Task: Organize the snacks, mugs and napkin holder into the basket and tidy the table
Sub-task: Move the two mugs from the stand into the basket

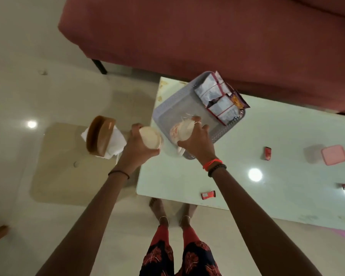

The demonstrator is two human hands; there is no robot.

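Both hands carry a mug toward the pale grey perforated plastic basket (167, 108) that sits on the near-left corner of the glossy white table (267, 176). The right hand (195, 144) is clamped around a white mug with a red pattern (179, 131), already over the basket's near rim, its mouth tilted toward 10 o'clock. The left hand (136, 144) is wrapped around a plain white mug (150, 139), just beside the basket's left wall and outside it, at about 9 o'clock from the other mug.

The silver foil snack packets (217, 98) fill the basket's far-right side at 1 o'clock, so the free floor lies at 12 o'clock from the right hand, which is nearer and, I judge, sets down first. The brown wooden napkin holder with white napkins (102, 137) waits at 9 o'clock on a low side stool (54, 172).
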